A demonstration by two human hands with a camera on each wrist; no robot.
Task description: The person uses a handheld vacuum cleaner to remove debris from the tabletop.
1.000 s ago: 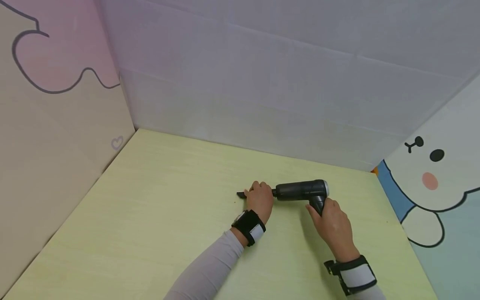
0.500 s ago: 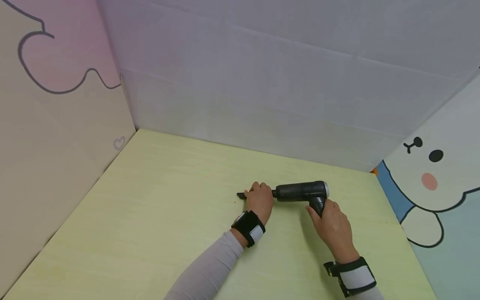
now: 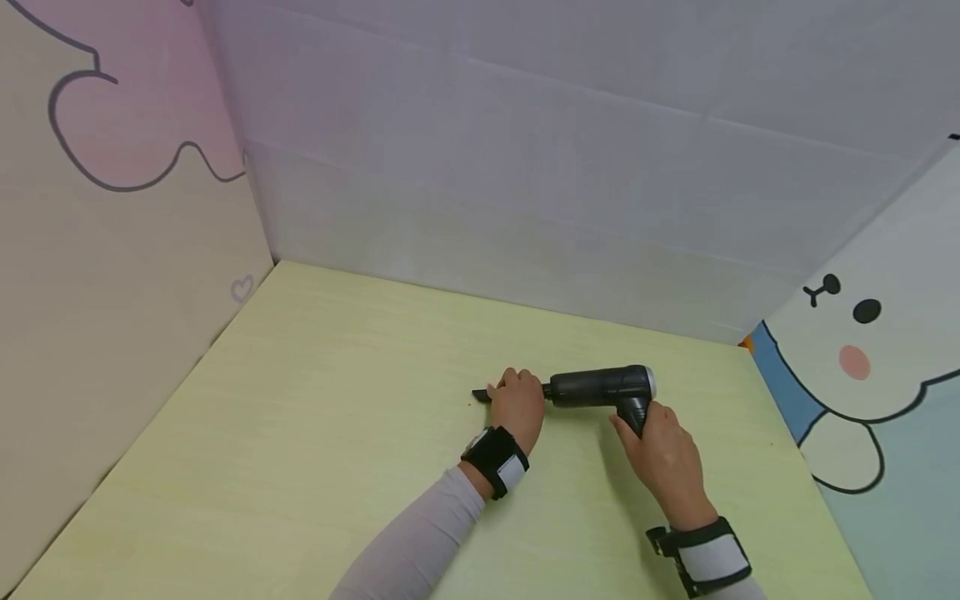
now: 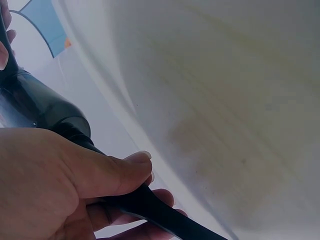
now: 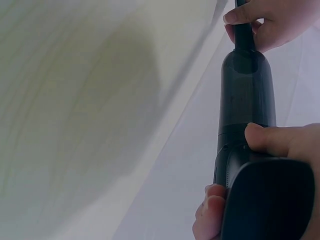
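Note:
A black handheld vacuum cleaner (image 3: 596, 387) with a see-through barrel is held above the yellow table, its barrel pointing left. My right hand (image 3: 663, 457) grips the handle; the right wrist view shows fingers and thumb curled round the dark body (image 5: 237, 155). At the front end, my left hand (image 3: 517, 410) holds the slim black nozzle (image 4: 160, 215) between thumb and fingers, close to where it joins the barrel. The nozzle's flattened tip sticks out to the left past the left hand.
The pale yellow tabletop (image 3: 337, 433) stretches out below both hands. A whitish wall sheet (image 3: 525, 167) rises behind it. Printed panels stand at the left (image 3: 135, 292) and the right (image 3: 862, 417). Black straps with white patches wrap both wrists.
The head view has shifted slightly. Both hands keep their hold on the vacuum cleaner and its nozzle, with hardly any other movement.

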